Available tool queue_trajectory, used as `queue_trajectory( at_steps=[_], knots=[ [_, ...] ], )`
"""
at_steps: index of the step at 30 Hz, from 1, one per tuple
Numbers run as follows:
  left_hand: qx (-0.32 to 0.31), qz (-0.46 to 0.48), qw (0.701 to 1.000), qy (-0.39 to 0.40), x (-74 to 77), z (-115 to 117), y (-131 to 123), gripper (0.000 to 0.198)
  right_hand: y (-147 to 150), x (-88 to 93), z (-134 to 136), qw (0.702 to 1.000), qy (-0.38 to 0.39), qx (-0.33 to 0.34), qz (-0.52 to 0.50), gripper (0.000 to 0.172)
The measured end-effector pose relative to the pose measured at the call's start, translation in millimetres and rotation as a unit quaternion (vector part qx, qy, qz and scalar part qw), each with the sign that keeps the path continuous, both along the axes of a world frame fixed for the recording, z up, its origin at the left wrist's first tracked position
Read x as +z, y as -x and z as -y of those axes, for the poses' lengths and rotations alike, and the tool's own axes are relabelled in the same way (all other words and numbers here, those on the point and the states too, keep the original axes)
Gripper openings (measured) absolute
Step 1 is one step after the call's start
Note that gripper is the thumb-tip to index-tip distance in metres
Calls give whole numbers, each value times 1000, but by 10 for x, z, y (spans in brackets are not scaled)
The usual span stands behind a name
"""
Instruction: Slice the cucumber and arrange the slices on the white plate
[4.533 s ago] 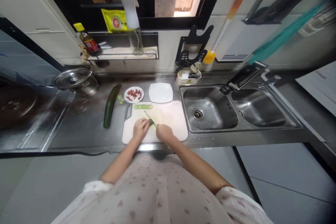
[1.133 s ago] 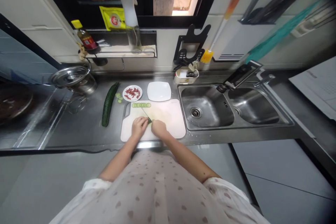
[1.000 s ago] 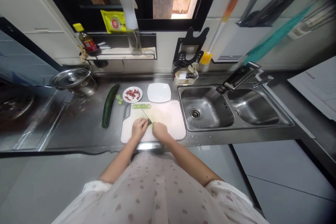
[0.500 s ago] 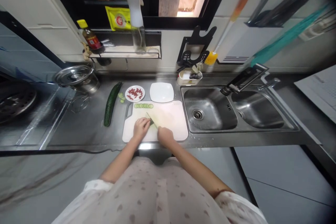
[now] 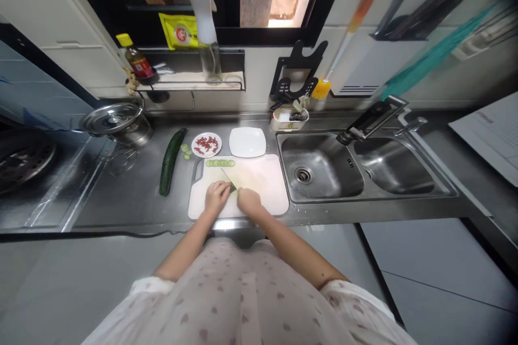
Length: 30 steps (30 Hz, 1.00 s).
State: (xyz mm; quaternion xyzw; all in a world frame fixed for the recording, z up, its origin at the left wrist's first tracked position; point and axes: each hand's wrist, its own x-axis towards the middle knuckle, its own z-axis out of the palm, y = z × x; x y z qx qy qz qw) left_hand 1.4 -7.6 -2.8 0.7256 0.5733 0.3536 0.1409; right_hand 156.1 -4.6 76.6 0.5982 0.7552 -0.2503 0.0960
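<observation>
On the white cutting board [image 5: 265, 188], my right hand [image 5: 248, 202] is closed round the handle of a knife [image 5: 229, 177], its blade pointing up and to the left. My left hand [image 5: 217, 197] has its fingers curled over a small dark green cucumber piece [image 5: 232, 187], mostly hidden under the fingertips and beside the blade. A row of cucumber slices [image 5: 220, 163] lies along the board's far edge. Left of the board rests a whole cucumber [image 5: 172, 161], with several loose slices [image 5: 185, 151] near it.
Behind the board stand a round plate of chopped red and white bits [image 5: 206, 145] and a square white plate [image 5: 247, 142]. A double sink [image 5: 324, 167] with a faucet [image 5: 370, 121] is at the right. A lidded steel pot [image 5: 119, 124] stands at the far left.
My right hand and the knife have moved slightly left, closer to my left hand. My left hand stays over the cucumber piece. The whole view has shifted a little.
</observation>
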Motion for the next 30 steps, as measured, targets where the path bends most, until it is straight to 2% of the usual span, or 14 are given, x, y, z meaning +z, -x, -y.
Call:
queue_trajectory(
  at_steps=[4,8,12,24,30],
  knots=[
    [7,-4,1000,-4,-25,-4,4,21,-122,32,163,999,27,-1,24,27],
    [9,-7,1000,-5,-30,-3,-2,21,-264,18,361,999,21,-6,38,27],
    [12,-7,1000,-4,-21,5,-9,21,-328,-10,443,998,25,-4,49,27],
    [11,-20,999,28,11,8,-9,22,35,-30,-24,1000,-10,-8,-8,28],
    [12,-23,999,27,26,8,-11,24,-56,-9,78,1000,7,-11,6,28]
  ],
)
